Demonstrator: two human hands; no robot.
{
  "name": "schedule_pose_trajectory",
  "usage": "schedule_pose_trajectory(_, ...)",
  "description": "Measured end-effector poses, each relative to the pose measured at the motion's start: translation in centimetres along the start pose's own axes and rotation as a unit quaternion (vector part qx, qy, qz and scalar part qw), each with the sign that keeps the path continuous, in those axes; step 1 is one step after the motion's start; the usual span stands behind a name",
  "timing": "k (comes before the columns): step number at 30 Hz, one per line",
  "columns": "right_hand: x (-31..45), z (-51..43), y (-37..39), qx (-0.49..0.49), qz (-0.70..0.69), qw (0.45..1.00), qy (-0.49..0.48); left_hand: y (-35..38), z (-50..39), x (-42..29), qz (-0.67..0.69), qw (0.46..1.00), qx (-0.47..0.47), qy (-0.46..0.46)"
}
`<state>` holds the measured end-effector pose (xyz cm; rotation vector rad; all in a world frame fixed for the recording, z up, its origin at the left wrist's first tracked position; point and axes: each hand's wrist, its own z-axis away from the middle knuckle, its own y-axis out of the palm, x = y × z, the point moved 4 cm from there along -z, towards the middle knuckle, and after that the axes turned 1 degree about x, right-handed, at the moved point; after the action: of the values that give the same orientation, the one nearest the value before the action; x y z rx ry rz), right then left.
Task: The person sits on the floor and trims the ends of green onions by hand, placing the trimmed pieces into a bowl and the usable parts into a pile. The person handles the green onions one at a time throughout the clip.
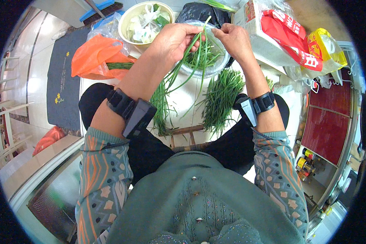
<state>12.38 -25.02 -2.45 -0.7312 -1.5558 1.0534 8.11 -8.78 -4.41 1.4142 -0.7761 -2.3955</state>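
My left hand (178, 39) grips a few long garlic chives (198, 52), with their stem ends rising above my thumb and their leaves trailing down. My right hand (235, 39) is just across from it, fingers curled and thumb against the forefinger; whether a thin scrap is pinched there is too small to tell. Under both hands stands a basin lined with clear plastic (215, 71), with cut green pieces inside. A thick bundle of chives (224, 100) lies on the floor to the right. A looser pile (159, 105) lies to the left, partly behind my left forearm.
Beyond my left arm are an orange plastic bag (94, 58) with greens and a cream bucket (122, 27) holding bagged vegetables. A black bag (195, 12) sits behind the basin. At right stands a white foam box (262, 42) under a red bag (285, 30). A low wooden frame (183, 130) is between my legs.
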Motion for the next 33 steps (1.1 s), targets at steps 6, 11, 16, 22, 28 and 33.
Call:
schedule_pose_trajectory(6,0.2,0.4,0.8,0.064,-0.256,0.964,0.027,0.0,-0.2,0.3,0.012,1.0,0.004,-0.013)
schedule_pose_trajectory(11,0.3,0.9,0.5,0.105,-0.452,0.881,0.09,0.1,-0.4,0.5,0.019,0.999,0.025,-0.018)
schedule_pose_trajectory(16,-0.2,0.5,1.0,0.079,-0.361,0.925,0.089,0.0,-0.6,0.7,0.01,1.0,0.002,-0.009)
schedule_pose_trajectory(22,0.5,1.1,1.3,0.149,-0.426,0.889,0.074,-0.1,-0.6,0.6,0.01,1.0,0.005,0.002)
schedule_pose_trajectory(28,1.1,0.7,0.9,0.152,-0.553,0.818,0.035,0.7,-0.7,0.9,0.023,0.999,0.035,-0.007)
schedule_pose_trajectory(33,-1.3,-0.3,1.2,0.135,-0.669,0.725,0.093,2.2,0.0,1.7,-0.015,0.988,0.134,-0.072)
